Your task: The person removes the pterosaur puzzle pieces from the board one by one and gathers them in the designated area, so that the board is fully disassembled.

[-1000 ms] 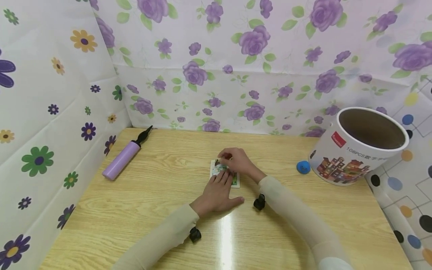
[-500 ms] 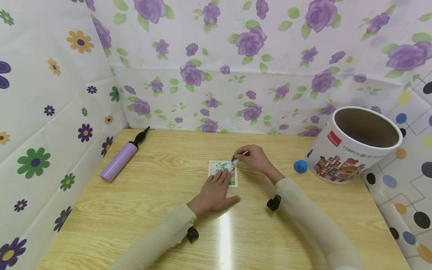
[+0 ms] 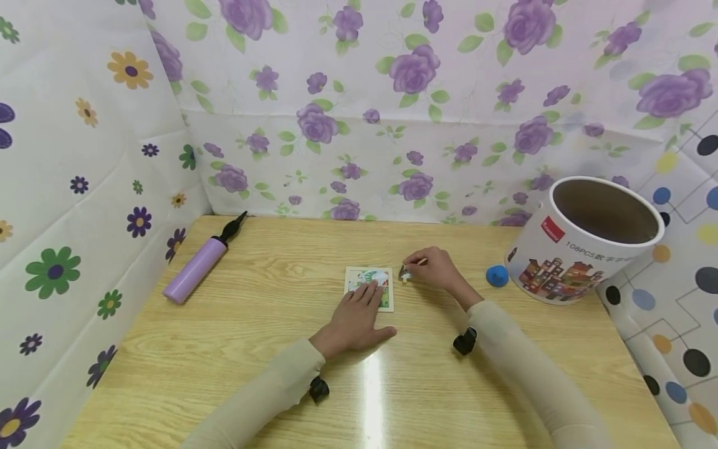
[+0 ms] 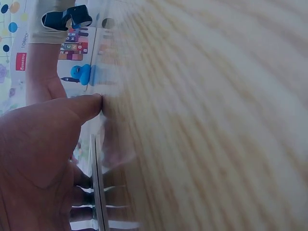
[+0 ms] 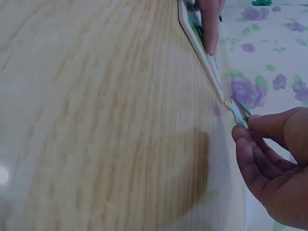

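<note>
A small square picture puzzle (image 3: pixel 387 274) with a pale frame lies flat on the table in the head view. My left hand (image 3: pixel 356 317) rests on its lower part with fingers straight, and covers some of the picture. The thumb sticks out to the side over the bare wood. Just right of the frame, my right hand (image 3: pixel 440 268) pinches a puzzle piece (image 3: pixel 405 275) between thumb and forefinger. The right wrist view shows this puzzle piece (image 5: pixel 238 115) held on edge at the fingertips, close to the puzzle's corner.
A blue rubber duck (image 3: pixel 497 275) sits right of my right hand. Beside it stands a large white printed bucket (image 3: pixel 561 262). At the back left lies a purple hand pump (image 3: pixel 196 270) with a black nozzle. Flowered cloth (image 3: pixel 359 156) closes off the back of the table.
My right hand has moved right, from over the puzzle's top to beside its frame, bringing the pinched piece away. My left hand has stayed on the puzzle. The head view has shifted slightly.
</note>
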Demonstrator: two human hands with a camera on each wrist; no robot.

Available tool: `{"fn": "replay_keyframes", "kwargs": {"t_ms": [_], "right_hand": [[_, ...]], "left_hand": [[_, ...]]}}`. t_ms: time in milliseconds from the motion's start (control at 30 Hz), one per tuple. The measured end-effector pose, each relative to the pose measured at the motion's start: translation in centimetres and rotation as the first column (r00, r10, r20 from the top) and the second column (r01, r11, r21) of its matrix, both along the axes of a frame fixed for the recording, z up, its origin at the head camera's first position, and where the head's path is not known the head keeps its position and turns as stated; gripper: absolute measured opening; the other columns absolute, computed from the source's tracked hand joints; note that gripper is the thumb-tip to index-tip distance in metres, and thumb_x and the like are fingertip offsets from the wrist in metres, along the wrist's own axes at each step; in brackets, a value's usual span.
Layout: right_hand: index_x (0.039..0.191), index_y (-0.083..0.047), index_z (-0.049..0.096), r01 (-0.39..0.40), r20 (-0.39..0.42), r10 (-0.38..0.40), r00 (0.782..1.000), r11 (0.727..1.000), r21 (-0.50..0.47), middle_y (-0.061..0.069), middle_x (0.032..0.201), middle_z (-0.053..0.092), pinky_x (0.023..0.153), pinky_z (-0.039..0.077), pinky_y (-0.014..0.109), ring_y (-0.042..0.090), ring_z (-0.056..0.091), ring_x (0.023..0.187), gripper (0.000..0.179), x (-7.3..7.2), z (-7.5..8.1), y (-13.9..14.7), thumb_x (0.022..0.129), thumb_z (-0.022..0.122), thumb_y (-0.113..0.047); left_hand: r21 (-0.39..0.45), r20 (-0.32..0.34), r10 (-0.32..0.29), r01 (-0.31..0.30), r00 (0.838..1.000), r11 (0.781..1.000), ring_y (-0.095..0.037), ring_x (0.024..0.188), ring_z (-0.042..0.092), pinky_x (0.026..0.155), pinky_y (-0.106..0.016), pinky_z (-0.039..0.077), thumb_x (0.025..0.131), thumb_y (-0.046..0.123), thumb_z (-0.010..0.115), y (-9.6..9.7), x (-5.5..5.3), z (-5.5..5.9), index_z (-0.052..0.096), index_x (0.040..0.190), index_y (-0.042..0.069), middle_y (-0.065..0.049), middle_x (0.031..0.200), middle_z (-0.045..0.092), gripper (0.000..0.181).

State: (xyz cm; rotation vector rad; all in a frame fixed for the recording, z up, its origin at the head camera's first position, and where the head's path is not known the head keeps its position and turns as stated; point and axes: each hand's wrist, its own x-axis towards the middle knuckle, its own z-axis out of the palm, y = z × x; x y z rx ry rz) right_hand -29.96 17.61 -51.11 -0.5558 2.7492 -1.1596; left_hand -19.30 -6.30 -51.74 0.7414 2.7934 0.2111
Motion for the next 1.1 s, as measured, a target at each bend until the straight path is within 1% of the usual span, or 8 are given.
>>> {"fn": "replay_keyframes", "kwargs": {"t_ms": [267,433,633,800,967,1100], "right_hand": [[0.105,-0.009,0.081,0.0,0.024,-0.001,1.0,1.0,0.022,0.006,0.1,0.076,0.075,0.059,0.037,0.022,0.071,0.088,0.016,-0.1,-0.6,-0.2,0.099,0.068,-0.016],[0.103,-0.009,0.081,0.001,0.009,-0.001,1.0,0.999,0.044,0.005,0.097,0.077,0.076,0.058,0.038,0.021,0.07,0.087,0.015,-0.3,-0.8,-0.5,0.098,0.068,-0.016],[0.103,-0.009,0.081,-0.018,-0.011,0.019,1.0,0.997,0.078,0.004,0.095,0.077,0.076,0.057,0.039,0.019,0.07,0.085,0.015,-0.5,-1.1,-0.6,0.097,0.069,-0.015],[0.102,-0.008,0.081,-0.031,-0.027,0.033,0.999,0.997,0.073,0.004,0.095,0.077,0.076,0.057,0.04,0.019,0.07,0.085,0.014,-0.5,-1.4,-0.5,0.097,0.069,-0.015],[0.102,-0.008,0.081,-0.036,-0.033,0.038,0.999,0.997,0.071,0.004,0.095,0.077,0.078,0.057,0.042,0.021,0.07,0.086,0.014,-0.6,-1.5,-0.5,0.097,0.069,-0.014],[0.103,-0.009,0.08,-0.019,-0.011,0.02,1.0,0.997,0.07,0.004,0.097,0.076,0.082,0.057,0.044,0.022,0.07,0.09,0.014,-0.7,-1.5,-0.5,0.098,0.068,-0.015]], "left_hand": [[0.011,-0.006,-0.004,0.004,1.0,1.0,-0.032,0.157,0.013,0.124,-0.051,0.021,0.098,0.071,0.043,-0.1,0.0,-0.1,0.015,0.164,0.004,-0.014,0.171,0.011,0.098],[0.008,-0.009,-0.003,0.003,1.0,1.0,-0.031,0.157,0.013,0.124,-0.051,0.021,0.098,0.072,0.043,-0.1,0.0,-0.2,0.015,0.164,0.005,-0.013,0.171,0.011,0.098],[0.004,-0.015,-0.006,0.006,1.0,1.0,-0.031,0.157,0.013,0.124,-0.051,0.021,0.098,0.072,0.043,-0.1,0.1,-0.1,0.015,0.164,0.005,-0.013,0.171,0.011,0.098],[-0.001,-0.022,-0.007,0.007,1.0,1.0,-0.031,0.157,0.014,0.124,-0.05,0.021,0.098,0.072,0.043,-0.1,0.1,-0.1,0.015,0.164,0.006,-0.012,0.171,0.012,0.098],[-0.003,-0.024,-0.009,0.009,1.0,1.0,-0.031,0.157,0.014,0.124,-0.051,0.022,0.098,0.072,0.042,-0.1,0.1,-0.2,0.015,0.164,0.005,-0.013,0.171,0.012,0.098],[-0.013,-0.027,-0.009,0.009,1.0,1.0,-0.031,0.157,0.014,0.124,-0.051,0.022,0.098,0.073,0.041,-0.1,0.0,-0.3,0.014,0.164,0.006,-0.012,0.171,0.011,0.098]]}}
